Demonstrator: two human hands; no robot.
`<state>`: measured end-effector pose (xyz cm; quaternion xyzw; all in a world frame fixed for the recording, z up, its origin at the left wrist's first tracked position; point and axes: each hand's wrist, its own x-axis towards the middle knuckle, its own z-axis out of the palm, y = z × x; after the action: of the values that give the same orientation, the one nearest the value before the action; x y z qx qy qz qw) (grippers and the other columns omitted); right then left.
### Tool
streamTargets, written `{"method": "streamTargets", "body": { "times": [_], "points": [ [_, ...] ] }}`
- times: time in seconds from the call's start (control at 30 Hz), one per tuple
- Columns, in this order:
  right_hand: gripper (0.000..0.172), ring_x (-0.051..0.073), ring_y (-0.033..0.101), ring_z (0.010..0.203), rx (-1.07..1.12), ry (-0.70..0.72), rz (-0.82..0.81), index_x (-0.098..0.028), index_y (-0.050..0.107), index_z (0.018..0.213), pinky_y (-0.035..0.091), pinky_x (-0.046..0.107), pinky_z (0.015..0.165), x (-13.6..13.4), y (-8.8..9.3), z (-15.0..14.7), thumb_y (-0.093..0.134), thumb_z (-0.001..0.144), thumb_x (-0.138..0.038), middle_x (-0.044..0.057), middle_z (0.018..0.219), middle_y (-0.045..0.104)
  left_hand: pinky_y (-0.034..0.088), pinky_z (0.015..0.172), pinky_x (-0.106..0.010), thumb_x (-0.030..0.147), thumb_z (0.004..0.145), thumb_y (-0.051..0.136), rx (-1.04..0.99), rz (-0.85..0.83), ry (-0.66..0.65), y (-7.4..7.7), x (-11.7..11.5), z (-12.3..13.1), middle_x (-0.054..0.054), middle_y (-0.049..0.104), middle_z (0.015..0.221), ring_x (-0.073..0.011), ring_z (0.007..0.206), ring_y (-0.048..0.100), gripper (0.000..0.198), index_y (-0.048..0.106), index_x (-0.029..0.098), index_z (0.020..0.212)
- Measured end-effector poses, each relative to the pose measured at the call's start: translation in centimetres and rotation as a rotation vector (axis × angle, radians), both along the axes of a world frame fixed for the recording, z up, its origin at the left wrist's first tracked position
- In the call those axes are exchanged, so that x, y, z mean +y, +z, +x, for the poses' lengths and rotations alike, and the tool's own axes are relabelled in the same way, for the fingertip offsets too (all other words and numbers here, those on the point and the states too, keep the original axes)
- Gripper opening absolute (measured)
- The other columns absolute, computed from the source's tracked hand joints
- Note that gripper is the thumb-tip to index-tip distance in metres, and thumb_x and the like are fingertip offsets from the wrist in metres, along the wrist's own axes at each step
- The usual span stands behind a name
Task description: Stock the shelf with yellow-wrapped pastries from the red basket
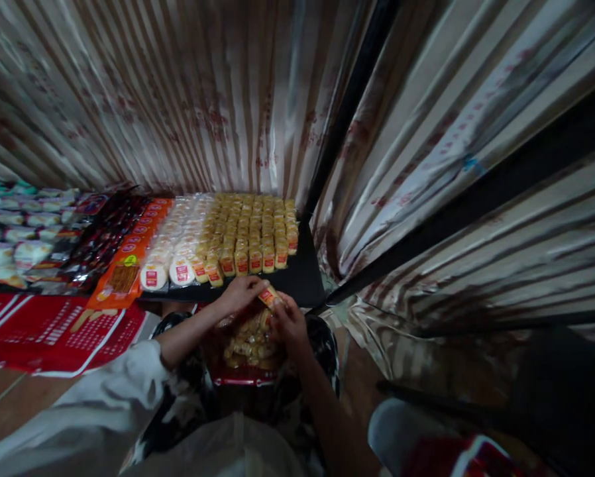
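Observation:
Between my two hands is a small wrapped snack pack (268,296) with a red and yellow label. My left hand (241,295) pinches its upper left end, and my right hand (288,320) grips its right side. Below them, a red bag or container (242,381) on my lap holds many loose yellow wrapped packs (250,344). Just beyond my hands, rows of similar yellow packs (255,238) stand close together on a black board (307,265), their red labels facing me.
Left of the yellow rows lie round white packs (182,270), an orange packet (123,271), dark shiny packets (103,238) and white-green packs (22,225). A red printed bag (54,331) lies on the floor. Pleated curtains (178,99) and black poles (451,205) stand behind and right.

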<state>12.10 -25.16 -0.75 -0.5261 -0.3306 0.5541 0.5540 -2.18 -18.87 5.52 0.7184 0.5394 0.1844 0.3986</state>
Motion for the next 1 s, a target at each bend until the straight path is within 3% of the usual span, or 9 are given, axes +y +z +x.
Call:
{"method": "streamTargets", "body": {
  "times": [0.1,0.23,0.37,0.47,0.57,0.67,0.83,1.0],
  "points": [
    [0.038,0.019,0.061,0.091,0.03,-0.023,0.038,-0.02,0.061,0.103,0.048,0.032,0.084,1.2,0.7,0.9,0.064,0.072,-0.042,0.003,0.098,0.068,0.043,0.071,-0.022,0.043,0.08,0.049,-0.002,0.073,-0.068,0.9,1.2,1.0,-0.003,0.066,0.088,-0.0148,0.078,0.057,0.038,0.065,0.016,0.102],
    [0.046,0.017,0.061,0.092,0.083,-0.128,0.033,-0.019,0.057,0.109,0.047,0.03,0.084,2.7,1.1,2.1,0.067,0.069,-0.04,0.004,0.1,0.067,0.045,0.073,-0.024,0.029,0.078,0.053,-0.013,0.081,-0.048,1.4,2.9,2.5,-0.003,0.064,0.085,-0.0145,0.077,0.057,0.026,0.065,0.016,0.097],
    [0.054,0.015,0.061,0.094,0.192,-0.24,0.023,-0.022,0.05,0.117,0.048,0.028,0.084,3.9,1.4,2.6,0.069,0.068,-0.037,0.003,0.104,0.065,0.05,0.065,-0.023,0.024,0.082,0.05,-0.3,-0.153,0.163,1.2,4.1,4.5,0.0,0.062,0.07,-0.0105,0.062,0.057,0.021,0.062,0.013,0.094],
    [0.048,0.015,0.062,0.096,0.296,-0.271,-0.021,-0.021,0.053,0.109,0.048,0.027,0.085,4.6,1.8,2.5,0.07,0.067,-0.035,0.005,0.106,0.064,0.051,0.074,-0.024,0.018,0.081,0.053,-0.548,-0.257,0.342,1.0,4.0,5.9,-0.001,0.064,0.078,-0.0093,0.07,0.061,0.011,0.061,0.013,0.088],
    [0.043,0.015,0.063,0.09,0.314,-0.329,-0.023,-0.02,0.054,0.103,0.05,0.027,0.081,5.7,2.1,2.4,0.068,0.067,-0.037,0.005,0.099,0.065,0.052,0.076,-0.023,0.015,0.081,0.055,-0.708,-0.386,0.419,0.6,3.1,7.2,-0.003,0.065,0.084,-0.0083,0.073,0.062,0.009,0.06,0.012,0.087],
    [0.043,0.016,0.063,0.087,0.227,-0.41,0.025,-0.02,0.053,0.102,0.05,0.028,0.08,7.3,2.0,3.1,0.067,0.066,-0.04,0.004,0.097,0.065,0.052,0.069,-0.019,0.013,0.081,0.055,-0.781,-0.483,0.497,-0.2,2.4,8.5,-0.003,0.063,0.081,-0.0067,0.068,0.062,0.01,0.06,0.01,0.089],
    [0.041,0.016,0.06,0.088,-0.126,-0.486,0.167,-0.018,0.055,0.1,0.048,0.031,0.083,10.7,1.3,5.6,0.064,0.066,-0.038,0.005,0.095,0.063,0.051,0.058,-0.018,0.013,0.077,0.06,-0.804,-0.489,0.612,-2.1,2.0,10.3,-0.003,0.06,0.081,-0.0059,0.061,0.059,0.018,0.058,0.011,0.094],
    [0.038,0.016,0.06,0.085,-0.322,-0.363,0.248,-0.016,0.055,0.105,0.048,0.034,0.082,13.5,-0.3,6.5,0.057,0.072,-0.036,0.008,0.095,0.062,0.05,0.061,-0.018,0.008,0.076,0.053,-0.638,-0.342,0.488,-4.2,2.2,10.8,-0.007,0.061,0.097,-0.0078,0.071,0.06,0.022,0.061,0.014,0.096]
  ]
}}
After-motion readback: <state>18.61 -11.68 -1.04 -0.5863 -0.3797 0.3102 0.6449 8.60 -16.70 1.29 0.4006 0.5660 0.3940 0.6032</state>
